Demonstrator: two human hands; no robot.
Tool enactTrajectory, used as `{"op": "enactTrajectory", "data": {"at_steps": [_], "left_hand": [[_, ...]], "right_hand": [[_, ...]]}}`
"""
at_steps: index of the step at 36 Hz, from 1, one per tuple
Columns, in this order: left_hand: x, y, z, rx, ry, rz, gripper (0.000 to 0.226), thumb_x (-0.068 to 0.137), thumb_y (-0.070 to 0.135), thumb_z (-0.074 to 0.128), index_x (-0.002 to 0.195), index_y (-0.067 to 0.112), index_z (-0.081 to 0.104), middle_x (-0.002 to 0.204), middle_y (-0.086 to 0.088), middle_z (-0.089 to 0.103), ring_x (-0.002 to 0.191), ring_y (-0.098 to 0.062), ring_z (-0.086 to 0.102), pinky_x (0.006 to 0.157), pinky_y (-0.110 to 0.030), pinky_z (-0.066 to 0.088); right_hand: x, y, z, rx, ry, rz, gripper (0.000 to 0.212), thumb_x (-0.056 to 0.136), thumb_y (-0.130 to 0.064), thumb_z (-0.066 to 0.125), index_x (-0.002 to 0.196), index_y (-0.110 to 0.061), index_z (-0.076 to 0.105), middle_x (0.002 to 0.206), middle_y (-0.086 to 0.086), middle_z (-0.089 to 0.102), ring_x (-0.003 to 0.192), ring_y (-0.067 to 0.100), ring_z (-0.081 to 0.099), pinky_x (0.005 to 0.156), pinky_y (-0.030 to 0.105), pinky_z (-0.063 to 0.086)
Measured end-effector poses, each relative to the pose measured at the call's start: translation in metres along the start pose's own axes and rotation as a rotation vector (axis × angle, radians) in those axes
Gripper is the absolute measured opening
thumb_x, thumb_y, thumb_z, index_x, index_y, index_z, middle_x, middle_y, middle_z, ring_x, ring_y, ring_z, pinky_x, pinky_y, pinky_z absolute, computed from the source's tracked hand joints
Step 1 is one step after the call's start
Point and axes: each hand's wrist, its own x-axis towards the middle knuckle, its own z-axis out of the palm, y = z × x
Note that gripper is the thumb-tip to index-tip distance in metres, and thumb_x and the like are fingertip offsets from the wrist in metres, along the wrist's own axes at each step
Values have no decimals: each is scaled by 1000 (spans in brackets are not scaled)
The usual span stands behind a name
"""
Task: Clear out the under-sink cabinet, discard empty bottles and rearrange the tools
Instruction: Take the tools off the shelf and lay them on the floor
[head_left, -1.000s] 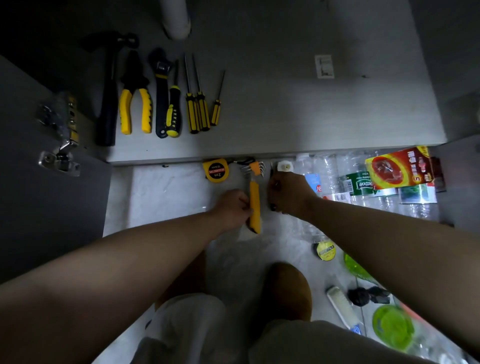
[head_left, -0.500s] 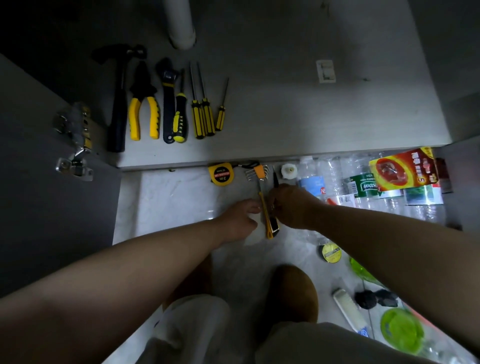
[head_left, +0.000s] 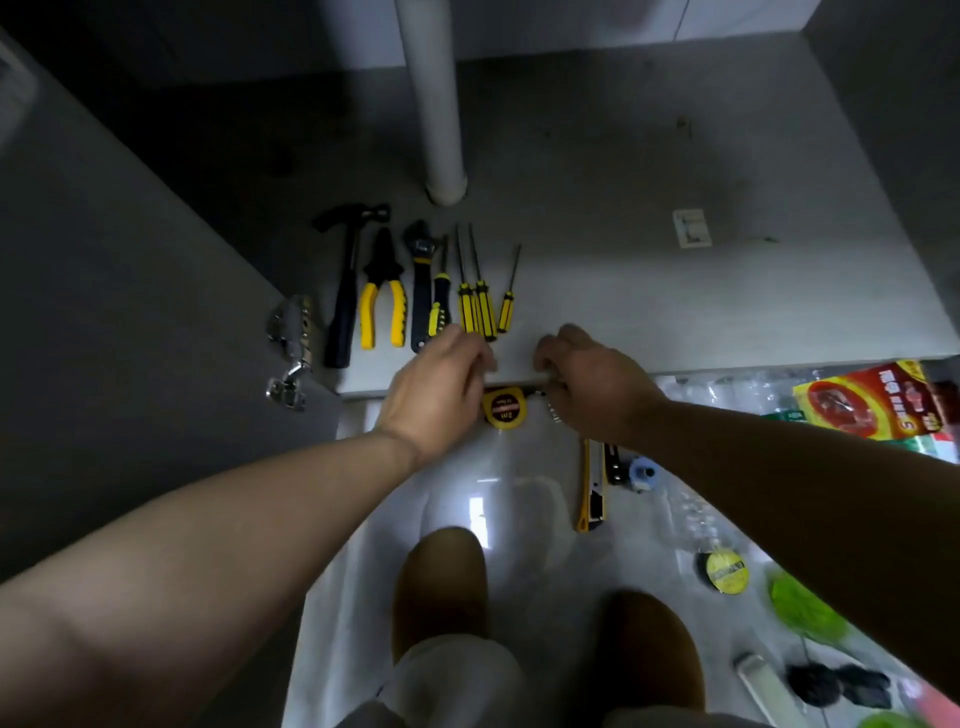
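Note:
On the grey cabinet floor (head_left: 675, 291) a hammer (head_left: 343, 312), yellow-handled pliers (head_left: 383, 296), a wrench (head_left: 422, 291) and several screwdrivers (head_left: 475, 306) lie in a row at the left. My left hand (head_left: 441, 389) is at the cabinet's front edge with curled fingers touching the screwdriver handles; what is under them is hidden. My right hand (head_left: 597, 389) is curled at the same edge, and the metal ends of a hex key set (head_left: 553, 411) show beneath it. Between my hands sits a yellow tape measure (head_left: 503, 409). A yellow utility knife (head_left: 591, 488) lies on the floor.
A white drain pipe (head_left: 434, 104) stands behind the tools. The open door with its hinge (head_left: 291, 353) is at the left. Clear bottles (head_left: 727, 389), a red packet (head_left: 872, 400), a tape roll (head_left: 723, 571) and green lids (head_left: 800, 608) lie on the floor at the right.
Both hands have let go of the yellow utility knife, which now lies on the floor. They moved up to the cabinet's front edge beside the screwdrivers and tape measure.

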Motion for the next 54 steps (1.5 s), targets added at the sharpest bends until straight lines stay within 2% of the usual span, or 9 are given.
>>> {"op": "enactTrajectory", "data": {"at_steps": [11,19,25,30,35,41,44,48,54], "left_hand": [[47,-25,-16,72,-23,-361,58,92,29,66,145,19,45,139,-12,45,130,-33,46,102,-45,48],[56,-22,-5,-21,23,-445,52,89,29,71,135,15,51,132,-13,51,116,-34,57,97,-44,51],[55,-13,-12,-150,62,-634,21,82,25,65,94,8,68,91,-6,67,90,-27,66,70,-32,51],[19,10,-17,-538,188,-664,27,90,17,70,116,19,68,86,10,62,95,-19,63,83,-25,48],[-30,31,-21,-827,-54,-628,30,89,0,70,117,10,65,103,-9,65,87,-17,66,78,-29,61],[-77,23,-29,-601,-562,-598,23,83,-3,71,101,3,57,95,-10,57,78,-19,63,67,-25,58],[-91,10,-21,-476,-742,-616,31,81,-8,71,100,7,51,93,-17,63,80,-28,67,83,-47,59],[-96,-20,7,-467,-708,-695,21,84,-8,68,92,7,54,88,-21,63,78,-29,65,81,-46,58],[-97,-58,60,-442,-443,-900,28,83,5,74,104,7,56,99,-20,69,90,-36,71,81,-51,61]], "right_hand": [[67,-21,7,107,0,172,59,89,-16,54,146,-21,43,136,14,38,126,36,41,102,46,46],[70,-25,4,-60,5,273,29,91,-11,57,119,-6,54,120,17,46,103,39,58,83,41,52],[39,-15,-12,25,-90,272,21,84,-5,60,105,-7,59,111,18,56,98,35,60,84,38,55],[6,-14,-43,124,-238,89,15,83,-5,63,91,-18,63,93,0,64,83,19,57,69,28,46],[-24,-18,-55,183,-547,149,24,85,-6,61,79,-28,68,75,-6,60,58,14,64,56,27,54],[-34,-28,-36,145,-809,253,10,89,-12,65,96,-13,73,91,9,71,69,21,74,58,24,59],[-33,-33,-11,-41,-773,198,20,88,-19,69,107,-15,72,80,-4,70,64,10,69,52,19,53],[-29,-34,23,-103,-776,136,25,90,-20,66,114,-14,71,93,0,65,97,23,70,84,34,58],[-20,-43,52,-71,-828,167,30,93,-15,61,118,0,67,121,14,67,110,28,64,84,33,51]]}}
